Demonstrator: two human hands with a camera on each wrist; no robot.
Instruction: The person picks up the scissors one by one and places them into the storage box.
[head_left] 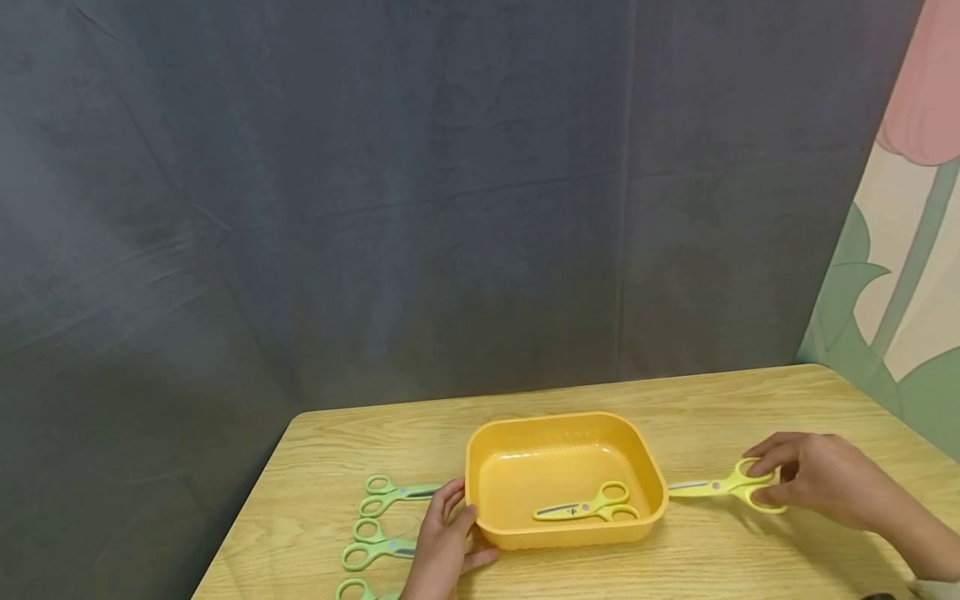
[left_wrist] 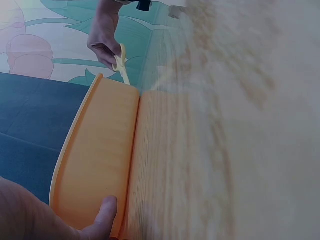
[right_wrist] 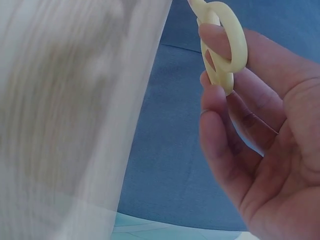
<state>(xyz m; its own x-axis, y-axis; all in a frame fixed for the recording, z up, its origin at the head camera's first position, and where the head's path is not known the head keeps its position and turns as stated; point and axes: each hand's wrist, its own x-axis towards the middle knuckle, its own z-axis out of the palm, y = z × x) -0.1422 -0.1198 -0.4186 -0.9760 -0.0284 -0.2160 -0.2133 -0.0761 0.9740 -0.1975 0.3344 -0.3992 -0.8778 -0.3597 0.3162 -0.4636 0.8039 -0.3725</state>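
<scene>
A yellow-orange tub (head_left: 495, 454) sits mid-table with one yellow scissors (head_left: 588, 504) lying inside. My left hand (head_left: 442, 542) holds the tub's near-left corner, thumb along its side wall (left_wrist: 100, 165). My right hand (head_left: 813, 479) grips the handles of a second yellow scissors (head_left: 723, 485) just right of the tub, blades pointing at it. The right wrist view shows the handle loops (right_wrist: 227, 40) pinched in my fingers. In the left wrist view that hand and scissors (left_wrist: 120, 62) appear beyond the tub's far end.
Three green scissors lie left of the tub: one at the back (head_left: 393, 493), one in the middle (head_left: 371, 552), one at the bottom edge (head_left: 360, 590). The wooden table (head_left: 750, 408) ends at a grey backdrop; a painted panel (head_left: 900, 275) stands right.
</scene>
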